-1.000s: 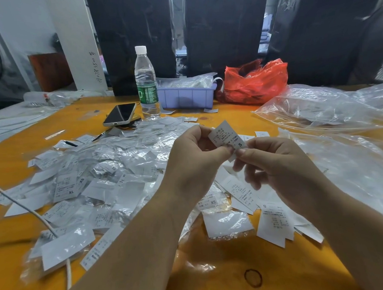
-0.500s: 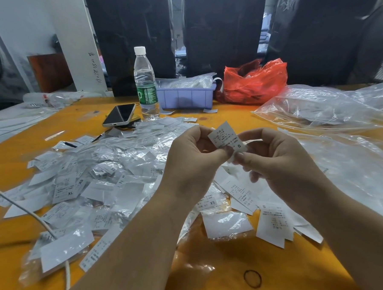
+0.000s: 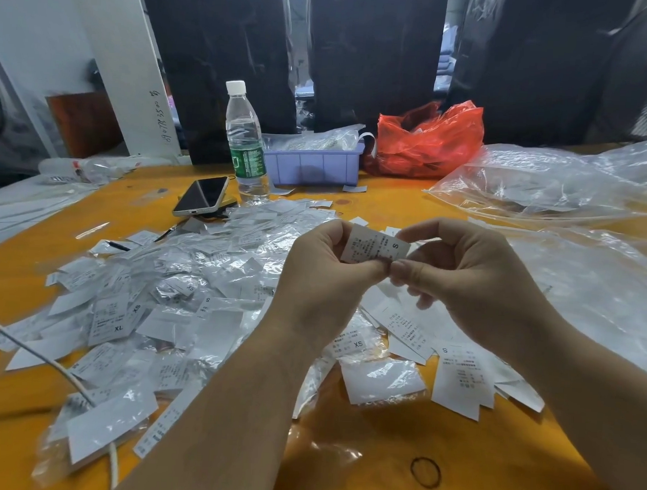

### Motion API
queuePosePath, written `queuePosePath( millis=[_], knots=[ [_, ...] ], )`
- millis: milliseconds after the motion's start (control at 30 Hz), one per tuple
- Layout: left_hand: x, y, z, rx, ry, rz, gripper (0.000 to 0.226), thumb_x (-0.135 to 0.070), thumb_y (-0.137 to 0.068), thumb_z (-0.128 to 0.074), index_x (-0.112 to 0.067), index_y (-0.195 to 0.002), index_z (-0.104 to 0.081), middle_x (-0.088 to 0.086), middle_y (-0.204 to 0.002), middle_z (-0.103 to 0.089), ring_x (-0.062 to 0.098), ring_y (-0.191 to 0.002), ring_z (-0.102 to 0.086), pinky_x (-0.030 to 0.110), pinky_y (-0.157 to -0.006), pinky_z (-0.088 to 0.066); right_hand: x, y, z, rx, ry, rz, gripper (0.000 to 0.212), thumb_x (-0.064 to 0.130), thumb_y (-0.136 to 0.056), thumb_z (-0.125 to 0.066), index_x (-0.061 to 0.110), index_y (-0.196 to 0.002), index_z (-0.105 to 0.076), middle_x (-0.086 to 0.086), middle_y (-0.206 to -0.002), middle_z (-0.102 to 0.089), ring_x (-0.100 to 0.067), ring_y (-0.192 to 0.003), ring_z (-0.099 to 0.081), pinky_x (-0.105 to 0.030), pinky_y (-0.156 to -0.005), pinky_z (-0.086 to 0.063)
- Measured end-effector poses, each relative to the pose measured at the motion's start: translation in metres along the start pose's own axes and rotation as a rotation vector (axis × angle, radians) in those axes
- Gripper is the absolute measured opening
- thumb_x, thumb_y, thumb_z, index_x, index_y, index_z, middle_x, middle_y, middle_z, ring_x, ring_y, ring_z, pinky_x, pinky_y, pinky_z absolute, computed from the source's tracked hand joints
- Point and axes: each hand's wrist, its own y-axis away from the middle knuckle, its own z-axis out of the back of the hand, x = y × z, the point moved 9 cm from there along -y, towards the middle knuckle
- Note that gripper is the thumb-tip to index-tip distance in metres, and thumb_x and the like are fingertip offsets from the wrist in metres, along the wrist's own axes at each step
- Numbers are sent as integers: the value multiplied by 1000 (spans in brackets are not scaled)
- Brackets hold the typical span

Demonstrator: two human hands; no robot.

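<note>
Both hands hold a small white printed paper tag marked S (image 3: pixel 375 246) above the orange counter (image 3: pixel 360 452): the left hand (image 3: pixel 324 278) and the right hand (image 3: pixel 474 279) each pinch its lower edge with curled fingers. The tag hangs over a heap of white tags in clear plastic sleeves (image 3: pixel 168 311), nearer the person than the clear plastic water bottle with a green label (image 3: pixel 245 139).

Beyond a large S, the print on the label (image 3: pixel 372 245) was too small to read. The clear bags (image 3: pixel 542 185) at the far right and the cable (image 3: pixel 46 357) at the near left were cut off by the edges.
</note>
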Motion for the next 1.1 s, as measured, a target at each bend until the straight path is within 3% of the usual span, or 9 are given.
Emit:
queuePosePath(
  millis=[100, 200, 467, 600, 800, 1100],
  knots=[
    [2, 0, -4, 55, 11, 25, 22, -11, -73, -83, -13, -89, -67, -3, -72, -66, 3, -61, -59, 12, -52, -44, 0, -1, 6, -60, -3, 8, 25, 19, -74, -74, 19, -97, -65, -5, -71, -71, -14, -57, -63, -22, -52, -54],
    [3, 1, -7, 86, 6, 40, 19, -7, -74, -81, -13, -86, -68, -7, -67, -66, 0, -58, -59, 12, -50, -44, -1, -1, 9, -88, -15, 3, 20, 9, -80, -73, 16, -97, -66, -5, -72, -71, -13, -57, -63, -22, -51, -54],
    [5, -1, 1, -12, -34, 34, 8, -13, -82, -75, -17, -84, -67, 3, -75, -68, 9, -65, -64, 20, -55, -52, -9, -2, 1, 9, -22, -68, 29, 2, -81, -73, 16, -104, -64, -3, -74, -72, -15, -61, -64, -23, -53, -54],
    [2, -1, 2, -16, -5, 17, 6, -11, -83, -73, -13, -86, -68, 5, -73, -69, 10, -63, -64, 23, -55, -53, -7, -2, 4, -8, -22, -68, 27, 9, -79, -75, 16, -102, -64, -5, -71, -72, -12, -53, -60, -21, -52, -52],
    [2, -1, 0, 10, 75, 21, 9, -11, -84, -73, -10, -91, -67, -6, -68, -69, 8, -63, -65, 21, -56, -53, -4, -1, -1, 34, -124, -102, 45, 22, -66, -74, 13, -108, -62, -8, -68, -71, -10, -49, -57, -26, -53, -52],
    [-1, 0, 2, -24, 111, 10, 9, -9, -83, -73, -10, -90, -68, -3, -72, -68, 8, -65, -65, 23, -57, -55, -6, -2, -2, 23, -186, -116, 42, 10, -69, -75, 14, -109, -62, -4, -69, -69, -10, -49, -57, -21, -50, -51]
  ],
)
